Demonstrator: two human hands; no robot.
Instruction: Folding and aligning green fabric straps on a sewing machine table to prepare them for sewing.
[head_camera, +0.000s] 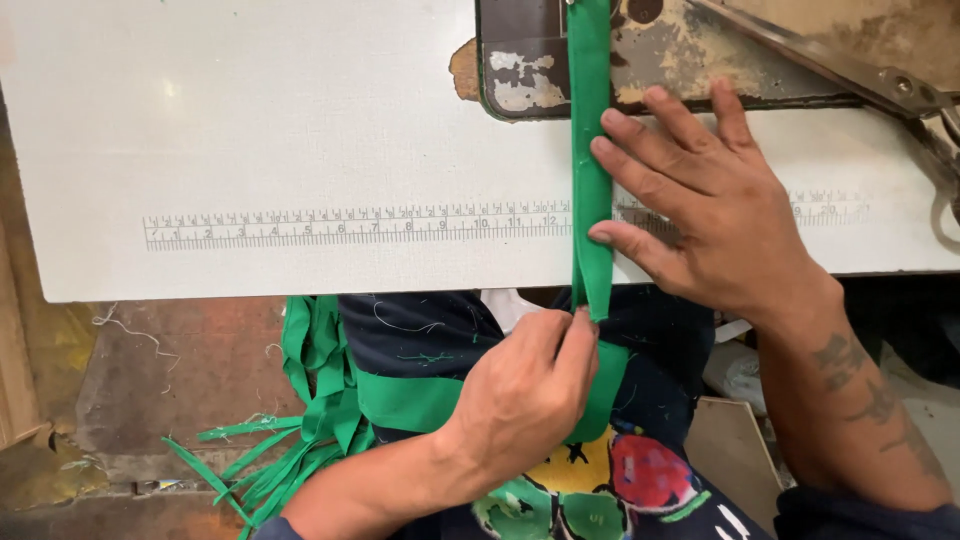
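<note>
Both hands work one green strip (590, 150): left hand (520, 400) pinches its folded end, right hand (700, 200) lies open, pressing it flat on the surface (250, 150); keeping the fold taut and straight looks wise.

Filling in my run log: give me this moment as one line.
left hand: pinches green fabric strip at table edge | right hand: fingers flat on strip, white table | loose green strips: hang below
</note>
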